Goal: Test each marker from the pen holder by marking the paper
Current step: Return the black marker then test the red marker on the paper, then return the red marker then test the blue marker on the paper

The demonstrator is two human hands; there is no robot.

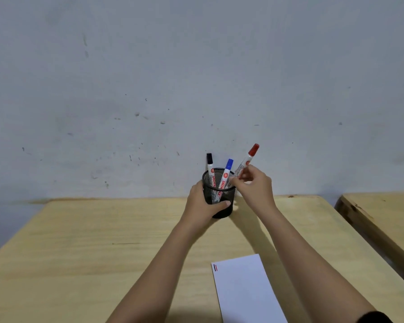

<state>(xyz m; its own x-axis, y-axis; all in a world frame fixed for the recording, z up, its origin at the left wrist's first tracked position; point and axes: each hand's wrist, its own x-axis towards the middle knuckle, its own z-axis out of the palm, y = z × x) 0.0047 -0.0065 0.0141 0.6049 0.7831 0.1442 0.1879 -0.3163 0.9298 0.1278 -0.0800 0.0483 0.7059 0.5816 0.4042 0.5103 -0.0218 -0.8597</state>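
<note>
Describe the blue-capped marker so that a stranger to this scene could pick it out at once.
On the wooden table, near the wall, a black mesh pen holder is gripped by the left hand. Three white markers stick out of it. The blue-capped marker is the middle one, between a black-capped one and a red-capped one.

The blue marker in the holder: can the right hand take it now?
Probably not yet. The right hand is shut on the red marker. The blue marker stands uncovered in the pen holder, which the left hand grips.
</note>
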